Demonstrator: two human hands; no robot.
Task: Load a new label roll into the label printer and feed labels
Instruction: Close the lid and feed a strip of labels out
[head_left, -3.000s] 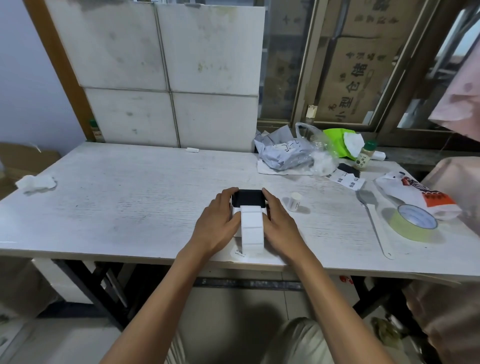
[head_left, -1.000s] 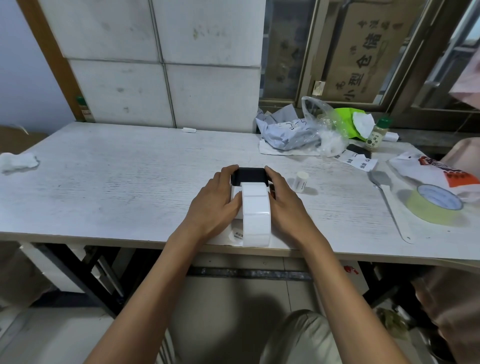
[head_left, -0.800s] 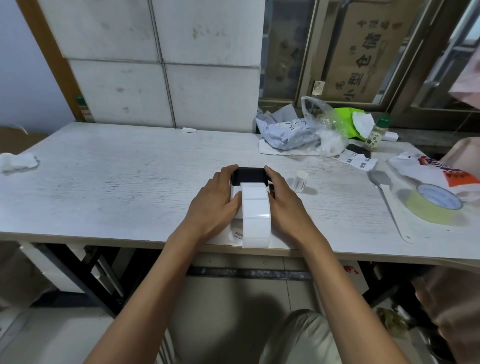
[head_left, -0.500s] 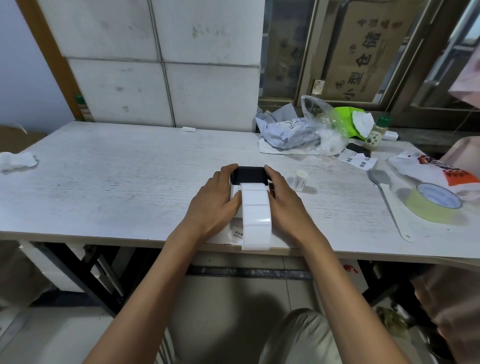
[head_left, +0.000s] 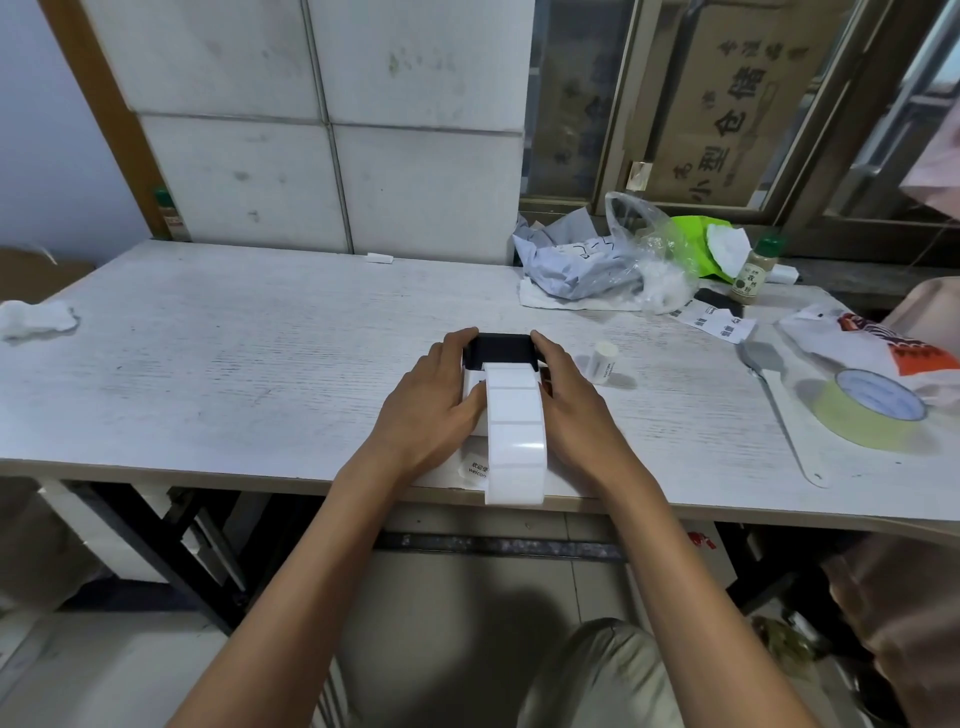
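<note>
A small label printer (head_left: 500, 351), black on top and white below, stands near the front edge of the white table (head_left: 249, 364). A strip of blank white labels (head_left: 515, 431) comes out of it toward me and curls down over the table edge. My left hand (head_left: 431, 405) clasps the printer's left side, thumb against the strip. My right hand (head_left: 571, 405) clasps its right side. A small round sticker (head_left: 475, 470) lies under the strip.
A small white label roll (head_left: 602, 362) stands just right of the printer. Further right lie a white spatula-like tool (head_left: 779, 410), a yellow tape roll (head_left: 872, 408) and a printed bag (head_left: 878, 351). Plastic bags (head_left: 597, 260) and a bottle (head_left: 756, 270) sit at the back right. Crumpled tissue (head_left: 36, 319) lies far left.
The label strip has grown longer and now hangs past the table edge. Both hands stay on the printer's sides.
</note>
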